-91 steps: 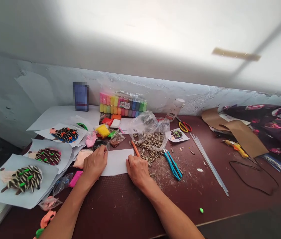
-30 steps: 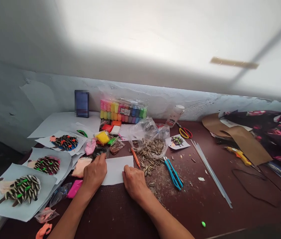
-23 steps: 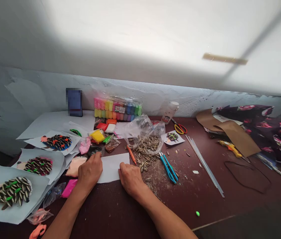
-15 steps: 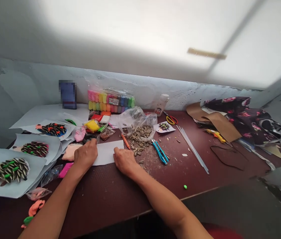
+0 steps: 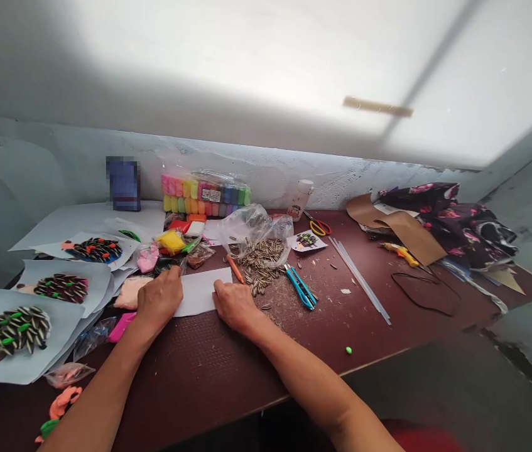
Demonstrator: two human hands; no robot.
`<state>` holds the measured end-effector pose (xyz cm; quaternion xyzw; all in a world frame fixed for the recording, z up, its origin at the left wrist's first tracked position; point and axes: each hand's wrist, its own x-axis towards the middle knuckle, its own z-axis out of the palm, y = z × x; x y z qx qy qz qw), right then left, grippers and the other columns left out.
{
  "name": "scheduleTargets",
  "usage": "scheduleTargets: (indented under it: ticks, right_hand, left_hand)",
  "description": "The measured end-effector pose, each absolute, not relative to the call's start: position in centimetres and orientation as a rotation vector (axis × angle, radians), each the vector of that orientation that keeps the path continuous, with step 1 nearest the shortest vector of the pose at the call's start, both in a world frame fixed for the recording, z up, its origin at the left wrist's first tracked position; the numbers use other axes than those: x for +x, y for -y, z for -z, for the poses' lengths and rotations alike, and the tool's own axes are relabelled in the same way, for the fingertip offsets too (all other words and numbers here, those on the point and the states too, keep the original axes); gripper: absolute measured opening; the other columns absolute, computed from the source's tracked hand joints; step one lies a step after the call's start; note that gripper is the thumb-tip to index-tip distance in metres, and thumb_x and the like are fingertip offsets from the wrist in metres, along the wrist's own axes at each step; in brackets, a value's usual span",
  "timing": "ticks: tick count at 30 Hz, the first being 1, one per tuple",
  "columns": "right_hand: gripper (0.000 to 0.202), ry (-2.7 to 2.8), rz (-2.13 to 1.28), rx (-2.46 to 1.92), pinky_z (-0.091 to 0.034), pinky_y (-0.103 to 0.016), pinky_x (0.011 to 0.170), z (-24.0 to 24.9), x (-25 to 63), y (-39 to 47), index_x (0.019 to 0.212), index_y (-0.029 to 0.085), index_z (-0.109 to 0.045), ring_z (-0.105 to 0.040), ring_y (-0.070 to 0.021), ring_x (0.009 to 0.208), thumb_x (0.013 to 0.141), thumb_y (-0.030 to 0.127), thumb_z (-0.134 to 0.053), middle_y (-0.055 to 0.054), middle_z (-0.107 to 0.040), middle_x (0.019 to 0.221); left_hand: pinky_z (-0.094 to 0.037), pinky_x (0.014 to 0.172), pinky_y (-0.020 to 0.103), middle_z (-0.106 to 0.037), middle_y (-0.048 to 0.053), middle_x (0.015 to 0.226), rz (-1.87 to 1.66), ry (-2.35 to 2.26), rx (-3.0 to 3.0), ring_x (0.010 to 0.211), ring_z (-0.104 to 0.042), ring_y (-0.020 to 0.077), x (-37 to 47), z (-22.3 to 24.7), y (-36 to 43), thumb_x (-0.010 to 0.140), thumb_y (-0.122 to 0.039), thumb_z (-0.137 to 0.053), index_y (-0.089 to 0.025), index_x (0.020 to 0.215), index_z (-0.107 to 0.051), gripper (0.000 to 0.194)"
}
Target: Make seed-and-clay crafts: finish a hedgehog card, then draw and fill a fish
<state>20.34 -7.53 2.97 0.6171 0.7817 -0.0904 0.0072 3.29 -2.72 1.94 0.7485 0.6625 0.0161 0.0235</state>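
A small white sheet of paper (image 5: 200,292) lies on the dark red table between my hands. My left hand (image 5: 161,296) is closed at its left edge, fingers curled on the paper. At its right edge my right hand (image 5: 236,305) also grips it, thumb and fingers pressed together. Just beyond my right hand are an orange pen-like tool (image 5: 235,269), a heap of striped sunflower seeds (image 5: 259,256) spilling from a clear plastic bag (image 5: 247,223), and a blue utility knife (image 5: 300,287). Packs of coloured clay (image 5: 170,242) sit behind my left hand.
On the left lie paper sheets with seed-covered hedgehogs (image 5: 16,329). Against the wall stand a clay set (image 5: 206,194) and a bottle (image 5: 299,199). Rightward are scissors (image 5: 317,226), glue sticks (image 5: 362,282), a yellow glue gun (image 5: 402,253) with its cord, brown paper (image 5: 411,238) and flowered cloth (image 5: 463,226).
The view has shifted slightly, so the table's things appear a little further left. Both hands keep hold of the paper in nearly the same place.
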Motion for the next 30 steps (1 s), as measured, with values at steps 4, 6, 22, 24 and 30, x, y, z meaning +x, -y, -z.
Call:
scheduleTargets:
  ticks: [4, 6, 22, 24, 30]
  right_hand:
    - [0.026, -2.465, 0.28, 1.929, -0.046, -0.03, 0.068, -3.13, 20.37, 7.56, 0.114, 0.017, -0.058, -0.073, -0.0247, 0.094, 0.103, 0.026, -0.036, -0.013, -0.076, 0.102]
    - [0.025, -2.471, 0.279, 1.929, -0.047, -0.03, 0.068, -3.11, 20.37, 7.54, 0.113, 0.017, -0.058, -0.073, -0.0245, 0.092, 0.103, 0.025, -0.037, -0.013, -0.076, 0.101]
    - [0.024, -2.466, 0.257, 1.897, -0.048, -0.03, 0.07, -3.06, 20.33, 7.43, 0.114, 0.017, -0.057, -0.073, -0.025, 0.095, 0.101, 0.02, -0.038, -0.014, -0.076, 0.101]
    - [0.023, -2.471, 0.265, 1.895, -0.049, -0.03, 0.07, -3.05, 20.34, 7.41, 0.114, 0.017, -0.057, -0.073, -0.0249, 0.094, 0.101, 0.019, -0.038, -0.014, -0.076, 0.101]
    - [0.023, -2.496, 0.279, 1.889, -0.049, -0.031, 0.069, -2.89, 20.41, 7.35, 0.114, 0.017, -0.057, -0.073, -0.0251, 0.092, 0.101, 0.019, -0.038, -0.013, -0.076, 0.102]
  left_hand:
    - [-0.053, 0.072, 0.038, -0.073, 0.019, 0.107, -0.098, -2.035, 2.334, 0.091, -0.072, 0.0316, 3.15, -1.84, 2.63, 0.099, -0.02, -0.029, -0.014, 0.11, -0.064, 0.037]
    - [-0.053, 0.073, 0.037, -0.074, 0.018, 0.106, -0.109, -2.032, 2.335, 0.09, -0.072, 0.0305, 3.09, -1.72, 2.54, 0.098, -0.02, -0.031, -0.015, 0.109, -0.064, 0.035]
    - [-0.053, 0.074, 0.039, -0.073, 0.019, 0.11, -0.103, -2.046, 2.315, 0.093, -0.071, 0.0324, 3.07, -1.82, 2.58, 0.099, -0.024, -0.032, -0.015, 0.111, -0.065, 0.036]
    - [-0.052, 0.073, 0.038, -0.073, 0.019, 0.11, -0.112, -2.05, 2.316, 0.092, -0.071, 0.0321, 3.03, -1.74, 2.61, 0.099, -0.025, -0.032, -0.015, 0.11, -0.064, 0.036]
    - [-0.051, 0.072, 0.037, -0.074, 0.019, 0.108, -0.112, -2.051, 2.354, 0.089, -0.07, 0.0308, 2.94, -1.66, 2.59, 0.098, -0.026, -0.032, -0.015, 0.111, -0.064, 0.036]
